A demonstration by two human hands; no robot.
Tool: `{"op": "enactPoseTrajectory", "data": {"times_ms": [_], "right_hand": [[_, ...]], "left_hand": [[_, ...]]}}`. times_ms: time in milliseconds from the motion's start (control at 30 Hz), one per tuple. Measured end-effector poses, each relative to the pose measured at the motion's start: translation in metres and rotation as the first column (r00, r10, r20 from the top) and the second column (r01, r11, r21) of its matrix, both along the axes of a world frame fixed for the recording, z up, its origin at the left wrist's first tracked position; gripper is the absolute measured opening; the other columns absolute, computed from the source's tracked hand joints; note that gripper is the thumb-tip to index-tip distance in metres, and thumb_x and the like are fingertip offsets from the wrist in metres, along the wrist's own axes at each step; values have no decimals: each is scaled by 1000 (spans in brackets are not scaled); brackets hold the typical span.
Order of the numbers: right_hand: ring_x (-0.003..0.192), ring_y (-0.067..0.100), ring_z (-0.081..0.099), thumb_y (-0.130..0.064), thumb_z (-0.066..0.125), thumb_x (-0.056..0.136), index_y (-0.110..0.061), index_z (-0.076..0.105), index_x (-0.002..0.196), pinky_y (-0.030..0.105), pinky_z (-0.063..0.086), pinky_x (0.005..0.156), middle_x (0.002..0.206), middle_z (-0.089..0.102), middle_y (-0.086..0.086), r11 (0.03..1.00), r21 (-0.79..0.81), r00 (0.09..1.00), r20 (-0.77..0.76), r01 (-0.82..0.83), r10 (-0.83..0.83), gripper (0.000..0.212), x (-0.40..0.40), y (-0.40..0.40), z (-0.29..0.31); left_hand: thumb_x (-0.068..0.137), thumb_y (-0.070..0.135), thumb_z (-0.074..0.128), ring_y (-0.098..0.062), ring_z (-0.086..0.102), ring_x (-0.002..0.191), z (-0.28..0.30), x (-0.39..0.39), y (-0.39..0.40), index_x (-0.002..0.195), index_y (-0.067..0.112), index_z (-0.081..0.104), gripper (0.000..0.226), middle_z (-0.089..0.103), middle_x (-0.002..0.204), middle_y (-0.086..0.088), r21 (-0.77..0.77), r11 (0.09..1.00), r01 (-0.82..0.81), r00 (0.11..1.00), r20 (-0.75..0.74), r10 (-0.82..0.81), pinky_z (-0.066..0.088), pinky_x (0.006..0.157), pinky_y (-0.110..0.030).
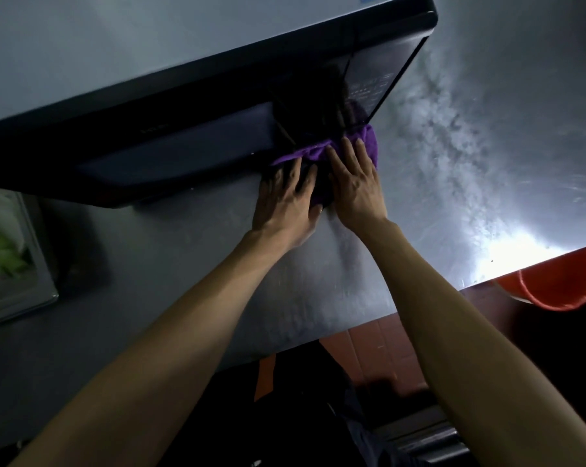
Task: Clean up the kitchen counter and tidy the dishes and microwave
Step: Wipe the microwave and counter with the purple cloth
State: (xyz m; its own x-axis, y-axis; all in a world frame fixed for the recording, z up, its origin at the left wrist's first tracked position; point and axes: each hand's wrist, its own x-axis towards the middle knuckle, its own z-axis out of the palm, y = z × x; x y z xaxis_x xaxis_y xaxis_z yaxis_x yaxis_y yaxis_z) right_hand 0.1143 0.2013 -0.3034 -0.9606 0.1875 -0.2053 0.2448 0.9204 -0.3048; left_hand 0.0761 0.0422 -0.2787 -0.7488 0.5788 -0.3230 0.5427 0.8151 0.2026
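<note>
Broadly, a steel worktop (453, 170) fills most of the view, bright with glare toward its right near corner. On it, toward the far edge, stands a black microwave (190, 106) with a grey top and a dark glass door. At the worktop's left edge sits a metal tray (32, 281) holding something pale green. Beyond the right near corner, below worktop level, part of an orange basin (561, 291) shows. A purple cloth (318, 155) lies bunched against the lower front of the microwave, near its control-panel end. The right hand (355, 183) lies flat on the cloth, fingers straight and spread, pressing it toward the microwave. The left hand (284, 200), just beside it, rests with fingers spread on the cloth's darker lower part, fingertips reaching the purple edge.
</note>
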Motion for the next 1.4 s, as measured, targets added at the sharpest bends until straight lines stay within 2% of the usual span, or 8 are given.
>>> {"op": "enactPoseTrajectory", "data": {"times_ms": [200, 300, 400, 567, 733, 967, 1133, 1400], "right_hand": [[154, 33, -1, -39, 24, 99, -20, 17, 159, 46, 5, 125, 167, 7, 12, 998, -20, 998, 24, -59, 60, 63, -2, -48, 4], [154, 33, -1, -36, 26, 102, -21, 17, 159, 47, 7, 125, 167, 7, 12, 998, -27, 998, 19, -64, 65, 59, -5, -75, 6], [154, 33, -2, -45, 13, 96, -22, 16, 159, 45, 3, 125, 166, 6, 12, 996, -48, 996, 31, -79, 81, 67, -7, -107, 8], [154, 31, -4, -35, 30, 105, -22, 14, 159, 47, 7, 125, 166, 4, 12, 993, -45, 992, 58, -110, 113, 58, -13, -159, 8], [154, 31, -1, -31, 31, 107, -20, 18, 159, 46, 12, 124, 166, 9, 13, 985, -59, 985, 46, -161, 164, 54, -20, -212, 12], [154, 30, -4, -33, 31, 107, -22, 13, 159, 45, 8, 123, 167, 4, 11, 971, -61, 967, 93, -233, 238, 55, -28, -274, 19], [154, 32, -5, -32, 35, 106, -25, 15, 159, 45, 8, 123, 167, 2, 10, 954, -33, 945, 127, -299, 301, 57, -28, -298, 21], [154, 28, -6, -33, 36, 107, -29, 15, 158, 45, 10, 123, 168, 2, 6, 942, -13, 932, 143, -335, 333, 56, 6, -312, 22]], "left_hand": [[94, 53, 50, -35, 23, 147, -1, -1, -51, 157, 22, 21, 76, 10, 166, -9, 13, 999, -42, 999, -7, 42, 23, 118, -54], [95, 51, 48, -32, 22, 147, 0, -1, -76, 157, 25, 21, 72, 7, 166, -3, 6, 996, -93, 996, 11, 93, 24, 116, -56], [95, 50, 47, -30, 23, 146, 2, -1, -106, 155, 27, 22, 69, 9, 166, -1, -9, 992, -126, 992, 5, 126, 30, 108, -58], [94, 50, 49, -30, 23, 146, 1, 0, -160, 155, 28, 25, 69, 13, 166, 2, -24, 981, -194, 981, 16, 194, 32, 104, -60], [92, 49, 52, -28, 30, 143, 2, 1, -216, 152, 26, 33, 67, 21, 164, 1, -40, 977, -211, 976, -60, 209, 38, 95, -54], [95, 45, 50, -27, 16, 148, 3, -1, -278, 154, 28, 26, 66, 13, 165, 2, -7, 951, -308, 950, 43, 308, 35, 103, -63], [95, 40, 52, -27, 9, 151, 6, 9, -300, 154, 27, 28, 65, 11, 165, 1, 47, 922, -384, 921, 94, 379, 32, 106, -64], [93, 41, 56, -33, 15, 150, 7, 42, -319, 150, 24, 37, 63, 21, 162, -5, 98, 919, -382, 923, 92, 374, 28, 112, -59]]}}
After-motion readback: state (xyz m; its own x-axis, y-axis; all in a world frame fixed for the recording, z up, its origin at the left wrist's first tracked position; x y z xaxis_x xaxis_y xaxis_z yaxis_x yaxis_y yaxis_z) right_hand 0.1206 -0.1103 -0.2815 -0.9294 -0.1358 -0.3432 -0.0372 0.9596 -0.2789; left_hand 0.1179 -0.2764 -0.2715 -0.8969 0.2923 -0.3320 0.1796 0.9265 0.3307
